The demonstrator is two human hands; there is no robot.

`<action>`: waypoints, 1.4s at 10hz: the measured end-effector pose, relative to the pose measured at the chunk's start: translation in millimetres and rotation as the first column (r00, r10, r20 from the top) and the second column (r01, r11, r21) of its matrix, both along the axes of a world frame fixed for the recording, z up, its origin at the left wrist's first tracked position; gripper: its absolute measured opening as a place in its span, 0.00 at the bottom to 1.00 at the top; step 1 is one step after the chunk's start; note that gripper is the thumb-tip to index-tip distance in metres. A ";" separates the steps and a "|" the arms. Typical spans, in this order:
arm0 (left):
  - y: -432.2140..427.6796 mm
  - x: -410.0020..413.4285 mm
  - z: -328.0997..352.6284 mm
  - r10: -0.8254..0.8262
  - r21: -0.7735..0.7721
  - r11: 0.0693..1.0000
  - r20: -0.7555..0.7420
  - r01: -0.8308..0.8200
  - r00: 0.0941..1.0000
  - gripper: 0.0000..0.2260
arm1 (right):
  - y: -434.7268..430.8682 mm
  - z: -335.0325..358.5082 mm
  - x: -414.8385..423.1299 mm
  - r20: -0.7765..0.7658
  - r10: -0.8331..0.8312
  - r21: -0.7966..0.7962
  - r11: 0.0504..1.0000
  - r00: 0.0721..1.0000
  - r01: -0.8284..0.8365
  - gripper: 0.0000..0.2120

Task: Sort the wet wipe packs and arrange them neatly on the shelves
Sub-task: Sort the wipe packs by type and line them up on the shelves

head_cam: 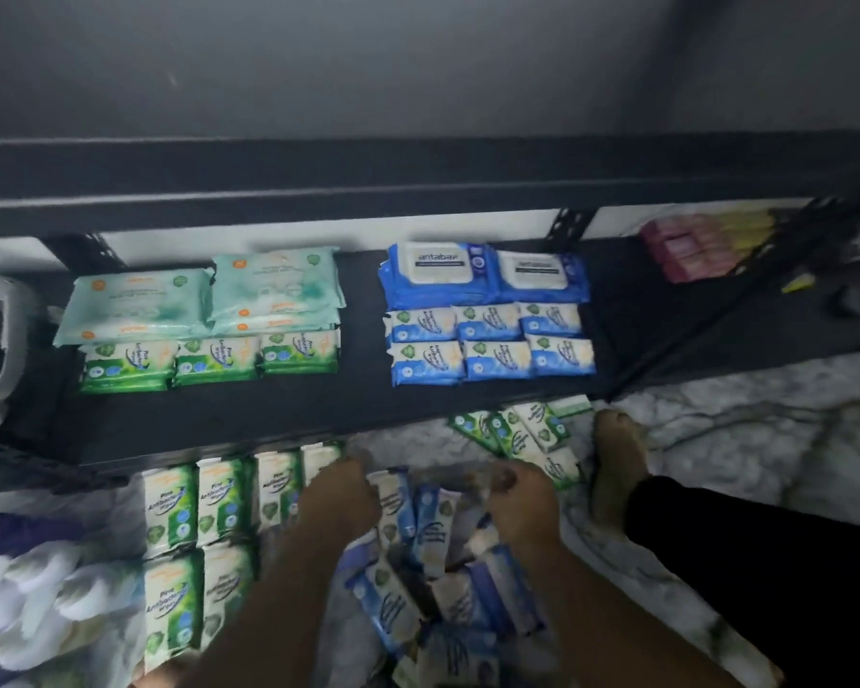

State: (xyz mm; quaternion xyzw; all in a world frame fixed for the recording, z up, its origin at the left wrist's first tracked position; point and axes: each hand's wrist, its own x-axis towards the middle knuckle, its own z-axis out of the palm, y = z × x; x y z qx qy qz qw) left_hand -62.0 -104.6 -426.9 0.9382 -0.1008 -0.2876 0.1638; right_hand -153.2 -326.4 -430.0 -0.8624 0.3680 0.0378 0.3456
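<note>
While the loose blue packs point(428, 531) are lying heaped on the floor under both hands, long axes mostly pointing at the shelf point(269, 414), the right hand point(517, 508) is curling round some. The left hand point(341, 494) is curled, grip unclear in the blur. The shelved blue rows point(492, 345) are sitting ahead and rightward, right hand nearer.

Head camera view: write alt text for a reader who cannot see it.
A person's left hand and right hand reach into a heap of blue wipe packs on the floor, grip blurred. Behind it, a black shelf holds tidy rows of green packs at left and blue packs at right; more green packs stand on the floor at left.
</note>
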 end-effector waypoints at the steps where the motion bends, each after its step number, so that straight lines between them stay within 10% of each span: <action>1: -27.1 -19.0 23.0 -0.103 -0.021 0.994 0.046 0.104 0.994 0.16 | -38.0 24.9 -29.6 -0.045 -0.045 -0.028 0.999 0.998 0.044 0.06; 5: -116.1 -29.1 19.3 -0.334 -0.020 0.941 0.082 0.336 0.939 0.21 | -132.2 41.5 -52.4 -0.117 -0.126 0.141 0.980 0.985 0.142 0.14; 6: -137.8 -16.3 -2.9 -0.390 -0.014 0.919 0.105 0.393 0.915 0.28 | -146.6 8.0 -38.6 -0.194 -0.235 0.382 0.876 0.952 0.294 0.14; 7: -164.0 -1.7 -16.8 -0.442 -0.005 0.897 0.068 0.443 0.895 0.31 | -167.6 -63.8 -26.1 -0.058 -0.062 0.236 0.969 0.996 0.074 0.11; 9: -205.4 19.6 -65.6 -0.644 0.040 0.763 0.143 0.645 0.752 0.35 | -169.4 -130.9 -2.3 -0.387 -0.317 0.455 0.751 0.866 0.478 0.35; 11: -223.9 22.9 -82.7 -0.687 0.203 0.725 0.284 0.659 0.669 0.35 | -153.0 -109.9 27.3 -0.525 -0.267 0.152 0.905 0.808 0.398 0.40; 14: -216.6 25.1 -95.5 -0.604 0.186 0.797 0.256 0.575 0.755 0.27 | -154.7 -122.8 25.0 -0.470 -0.385 0.122 0.863 0.794 0.490 0.36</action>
